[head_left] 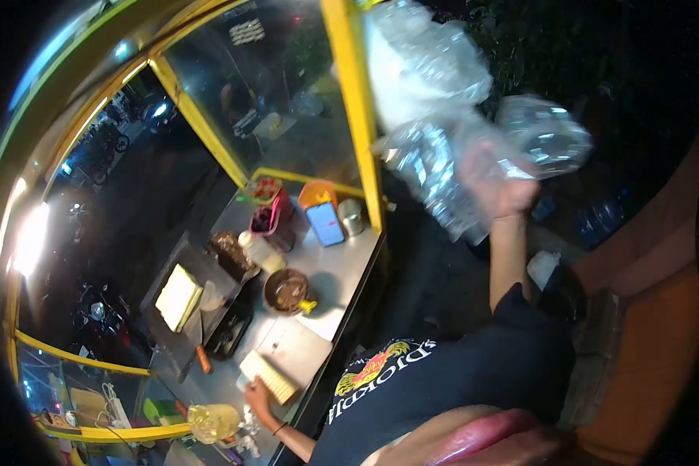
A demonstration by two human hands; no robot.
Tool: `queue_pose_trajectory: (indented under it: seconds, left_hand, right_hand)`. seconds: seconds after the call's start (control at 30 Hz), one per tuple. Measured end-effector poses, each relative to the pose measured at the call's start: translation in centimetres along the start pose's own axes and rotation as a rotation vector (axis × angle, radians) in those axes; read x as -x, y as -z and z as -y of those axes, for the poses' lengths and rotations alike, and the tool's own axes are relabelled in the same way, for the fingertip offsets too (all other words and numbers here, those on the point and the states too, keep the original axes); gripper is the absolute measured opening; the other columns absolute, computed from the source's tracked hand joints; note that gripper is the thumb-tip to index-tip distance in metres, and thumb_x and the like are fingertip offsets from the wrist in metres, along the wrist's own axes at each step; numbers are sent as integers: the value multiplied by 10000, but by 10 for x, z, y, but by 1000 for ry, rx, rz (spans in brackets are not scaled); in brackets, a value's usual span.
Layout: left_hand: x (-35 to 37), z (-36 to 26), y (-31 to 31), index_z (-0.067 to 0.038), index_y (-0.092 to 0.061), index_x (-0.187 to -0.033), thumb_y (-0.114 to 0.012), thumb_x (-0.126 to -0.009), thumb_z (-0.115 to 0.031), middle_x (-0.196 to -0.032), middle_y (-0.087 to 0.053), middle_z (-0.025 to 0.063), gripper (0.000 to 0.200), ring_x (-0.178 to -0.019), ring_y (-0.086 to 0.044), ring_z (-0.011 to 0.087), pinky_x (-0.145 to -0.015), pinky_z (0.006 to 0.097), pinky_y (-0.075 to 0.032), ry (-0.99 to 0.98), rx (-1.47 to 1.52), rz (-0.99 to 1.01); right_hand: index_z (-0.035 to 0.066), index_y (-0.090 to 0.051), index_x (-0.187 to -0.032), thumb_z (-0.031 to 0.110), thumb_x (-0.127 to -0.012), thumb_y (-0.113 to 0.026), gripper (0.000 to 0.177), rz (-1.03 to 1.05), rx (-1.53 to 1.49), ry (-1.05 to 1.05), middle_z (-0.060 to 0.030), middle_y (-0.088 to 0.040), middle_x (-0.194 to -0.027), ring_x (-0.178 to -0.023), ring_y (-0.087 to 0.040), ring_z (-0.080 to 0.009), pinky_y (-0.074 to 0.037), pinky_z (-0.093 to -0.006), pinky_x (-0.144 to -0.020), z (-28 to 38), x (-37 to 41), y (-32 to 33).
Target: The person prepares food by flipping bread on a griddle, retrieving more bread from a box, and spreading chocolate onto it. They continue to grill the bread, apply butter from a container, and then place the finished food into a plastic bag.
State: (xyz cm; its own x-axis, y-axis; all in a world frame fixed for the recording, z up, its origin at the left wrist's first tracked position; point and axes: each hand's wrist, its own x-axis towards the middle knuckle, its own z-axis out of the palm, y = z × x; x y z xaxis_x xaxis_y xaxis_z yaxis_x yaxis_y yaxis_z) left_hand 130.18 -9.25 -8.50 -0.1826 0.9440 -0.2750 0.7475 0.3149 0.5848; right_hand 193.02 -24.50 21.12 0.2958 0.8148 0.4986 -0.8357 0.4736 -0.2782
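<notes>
My right hand point(503, 190) is raised high and shut on a bunch of clear plastic bags point(435, 116) that hang beside the yellow post point(356, 109) of the stall. Low at the left, my left hand point(258, 398), with a thin band on its wrist, grips the near end of a pale yellow ribbed block point(272, 377). The block lies on a steel sheet point(303, 349) on the counter. My dark printed shirt point(443, 373) fills the space between both arms.
On the steel counter point(342, 268) stand a bowl of brown paste point(287, 290), a phone with a lit screen point(325, 224), a metal cup point(352, 217) and tubs of toppings point(268, 203). A griddle with a yellow slab point(179, 297) lies further left. A bottle of oil point(213, 422) stands near the glass.
</notes>
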Motion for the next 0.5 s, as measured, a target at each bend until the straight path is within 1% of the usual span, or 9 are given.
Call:
queue_pose_trajectory:
  seconds: [0.07,0.13,0.17,0.23,0.3,0.4,0.43,0.47,0.5]
  left_hand:
    - [-24,-8,-3,34,-621,-1072,-557,-968,-273,-956,-657,143,330,-815,-611,214,-717,342,-485,-141,-172,-429]
    - [0,-160,-6,0,-644,-1039,-571,-971,-255,-897,-642,53,274,-773,-575,136,-682,283,-471,-502,830,-255]
    - [45,-262,5,-16,-644,-1026,-563,-979,-235,-890,-606,-7,238,-781,-547,90,-679,248,-455,-521,806,-99]
    - [123,-423,0,15,-630,-989,-554,-975,-183,-835,-594,25,211,-776,-551,96,-694,235,-448,-846,732,-40]
    - [188,-544,1,47,-650,-940,-534,-924,-39,-846,-649,84,145,-778,-610,149,-683,256,-469,-1410,574,14]
    - [259,-692,-2,-22,-667,-1023,-590,-878,-31,-950,-673,144,164,-826,-647,324,-737,363,-517,-2097,154,-85]
    - [267,-737,-11,-46,-670,-1078,-575,-885,-36,-1035,-677,142,215,-897,-646,334,-752,403,-519,-2292,40,-168]
    - [261,-774,-27,-84,-650,-1175,-589,-900,-92,-1137,-653,151,282,-1019,-627,302,-875,412,-490,-2224,-214,-168]
    - [300,-803,-23,-116,-473,-1383,-397,-1013,-270,-1306,-575,148,407,-1130,-606,290,-995,410,-500,-1620,-931,-49]
  right_hand:
    - [-106,-591,-1081,516,-775,-666,698,154,83,177,-210,-550,-1174,-1129,-453,-329,-326,-515,-1016,78,-2,-2]
    - [-57,-605,-1043,445,-843,-621,540,24,294,311,-199,-562,-1151,-1110,-462,-330,-320,-518,-1019,149,1,21]
    - [-48,-597,-1065,375,-847,-631,477,99,202,296,-191,-560,-1163,-1109,-465,-320,-323,-517,-1017,168,-8,30]
    - [-39,-589,-1087,306,-852,-640,421,165,103,266,-182,-557,-1176,-1108,-468,-310,-326,-515,-1015,202,-25,43]
    - [-51,-533,-1186,271,-874,-624,458,272,310,534,-110,-512,-1125,-1125,-442,-296,-374,-453,-977,219,-49,52]
    - [-35,-507,-1224,177,-844,-639,455,346,115,480,-100,-517,-1130,-1126,-443,-270,-385,-433,-987,249,-80,77]
    - [1,-493,-1260,159,-843,-646,471,540,-4,331,-111,-535,-1203,-1132,-492,-282,-393,-434,-1002,248,-88,75]
    - [1,-493,-1260,159,-843,-646,471,544,-14,310,-111,-535,-1203,-1132,-492,-282,-393,-434,-1002,246,-92,79]
    - [24,-487,-1275,140,-832,-665,491,403,113,441,-116,-537,-1235,-1133,-518,-285,-424,-429,-981,243,-93,86]
